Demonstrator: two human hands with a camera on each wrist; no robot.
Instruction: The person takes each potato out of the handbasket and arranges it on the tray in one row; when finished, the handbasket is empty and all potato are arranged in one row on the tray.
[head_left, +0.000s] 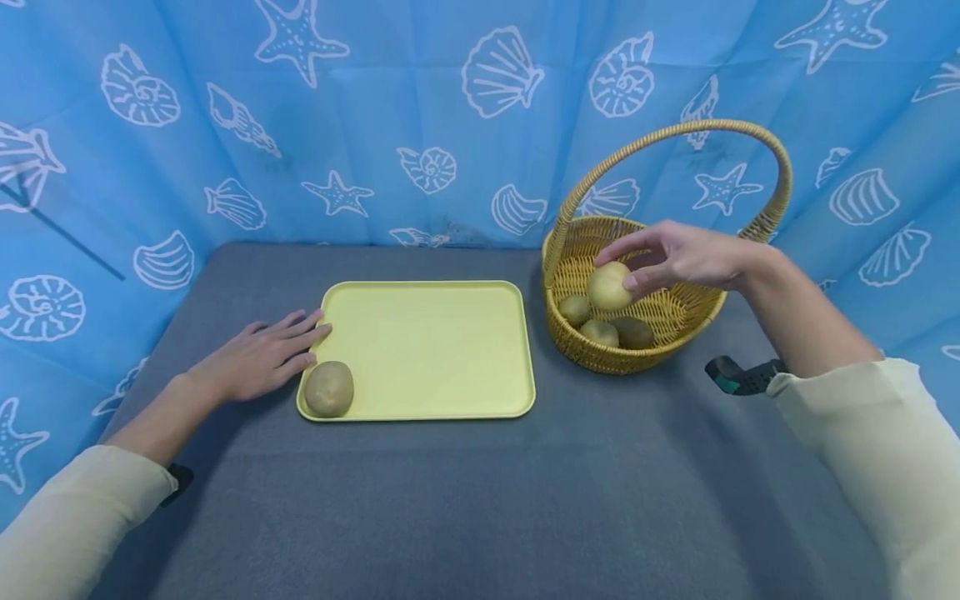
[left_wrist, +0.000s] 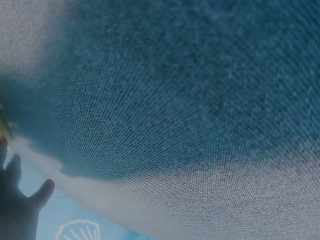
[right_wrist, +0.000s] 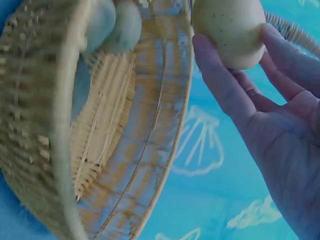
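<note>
My right hand (head_left: pixel 675 258) hovers over a wicker basket (head_left: pixel 577 350) and holds a pale yellow potato (head_left: pixel 608 286) between thumb and fingers. The right wrist view shows that potato (right_wrist: pixel 230 30) pinched at my fingertips (right_wrist: pixel 215 75) above the basket (right_wrist: pixel 65 150). Three darker potatoes (head_left: pixel 603 325) lie in the basket. A yellow tray (head_left: pixel 427 333) sits mid-table with one brown potato (head_left: pixel 328 388) in its near left corner. My left hand (head_left: pixel 262 358) rests flat on the table, its fingers straight and touching the tray's left edge.
The grey cloth table (head_left: pixel 480 500) is ringed by a blue curtain with shell prints (head_left: pixel 450 125). The basket's tall arched handle (head_left: pixel 675 137) stands over my right hand. The left wrist view is filled with grey cloth (left_wrist: pixel 175 100).
</note>
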